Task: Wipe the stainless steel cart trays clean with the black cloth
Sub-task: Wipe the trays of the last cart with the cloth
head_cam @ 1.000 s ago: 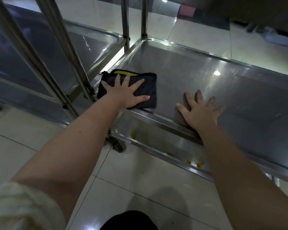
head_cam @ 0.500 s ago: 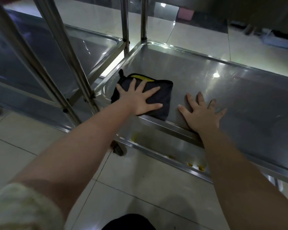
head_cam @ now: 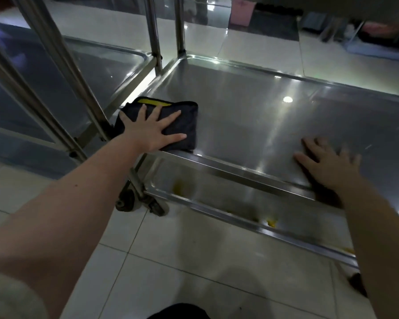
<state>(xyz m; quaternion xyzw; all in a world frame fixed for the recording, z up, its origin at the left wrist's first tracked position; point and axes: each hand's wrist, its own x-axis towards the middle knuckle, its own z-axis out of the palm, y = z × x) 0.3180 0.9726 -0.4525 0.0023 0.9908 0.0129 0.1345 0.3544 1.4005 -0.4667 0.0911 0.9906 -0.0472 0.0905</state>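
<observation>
L hand (head_cam: 152, 130) is lying flat w/ fingers spread on the black cloth (head_cam: 186, 116), pressing it down rather than gripping it. The cloth is folded into a pad, showing a yellow strip (head_cam: 153, 102) at its far edge. It is sitting in the near-left corner of the upper steel tray (head_cam: 263, 107), right by the front rim. R hand (head_cam: 327, 164) is resting palm-down on the same tray, fingers straight and splayed, holding nothing, well apart from the cloth to the right. Below, a lower tray (head_cam: 228, 199) is showing yellowish spots (head_cam: 271, 223) along its front edge, prob. stains, though blur is making that hard to tell. A caster wheel (head_cam: 124, 201) is standing on the tiled floor (head_cam: 182, 261) under the near-left corner. A second cart's tray (head_cam: 90, 65) is sitting just beside, to the left.
</observation>
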